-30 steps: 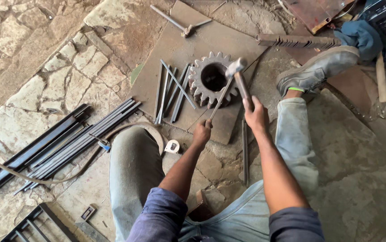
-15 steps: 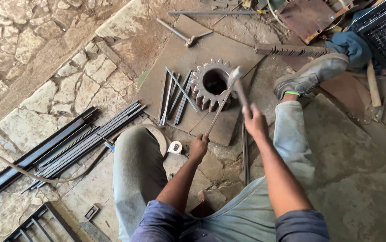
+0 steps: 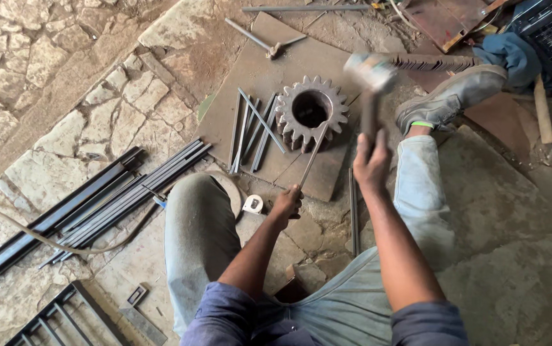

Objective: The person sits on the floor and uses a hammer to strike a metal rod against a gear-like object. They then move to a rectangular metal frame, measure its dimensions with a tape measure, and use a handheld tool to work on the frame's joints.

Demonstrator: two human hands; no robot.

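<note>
My right hand (image 3: 371, 161) grips the handle of a hammer (image 3: 369, 72), whose blurred head is raised above the right side of a large rusty gear (image 3: 311, 112). My left hand (image 3: 287, 202) pinches the near end of a thin metal rod (image 3: 312, 156). The rod's far end rests on the gear's near rim. The gear lies flat on a brown steel plate (image 3: 269, 61). Several short rods (image 3: 250, 128) lie loose on the plate just left of the gear.
A bundle of long dark bars (image 3: 97, 202) lies on the stone floor at left. A tape measure (image 3: 252, 204) sits by my left knee. Another rod (image 3: 353, 202) lies near my right leg. A second hammer (image 3: 266, 43) rests at the plate's far edge. Metal grating (image 3: 548, 29) stands far right.
The hammer head has swung up and to the right, away from the gear. My left hand still holds the rod on the gear's rim.
</note>
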